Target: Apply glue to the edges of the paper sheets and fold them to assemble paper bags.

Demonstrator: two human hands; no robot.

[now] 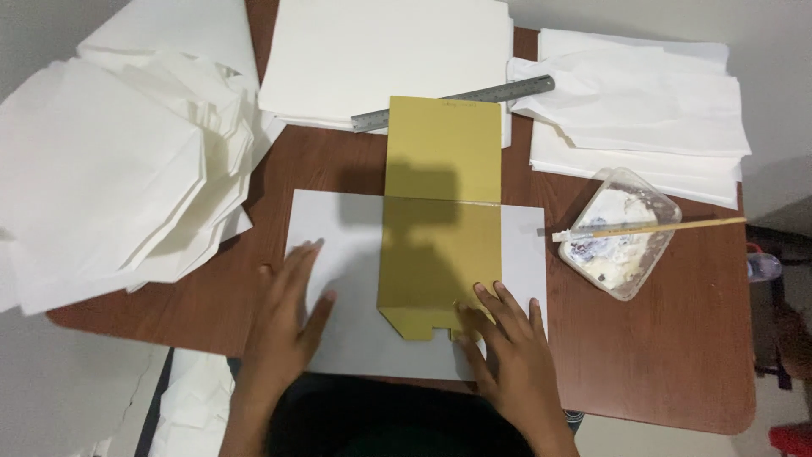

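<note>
Cardboard template (440,228): yellow, lying across white sheet (338,338) on brown table (677,355).
Left hand (288,317): flat, unclenched, pressing the sheet.
Right hand (507,351): flat, fingertips on template's lower edge, gripping nothing.
Nearby: steel ruler (452,103), glue tub (622,233).

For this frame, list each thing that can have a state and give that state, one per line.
Left hand: open, flat on the white paper sheet.
Right hand: open, fingertips on the mustard-yellow cardboard template.
Cardboard template: lying flat across the sheet.
Grey metal ruler: lying under the template's top edge.
Clear plastic paste tub: uncovered, wooden-handled brush across its rim.
Loose white paper stack: fanned, untidy.
</note>
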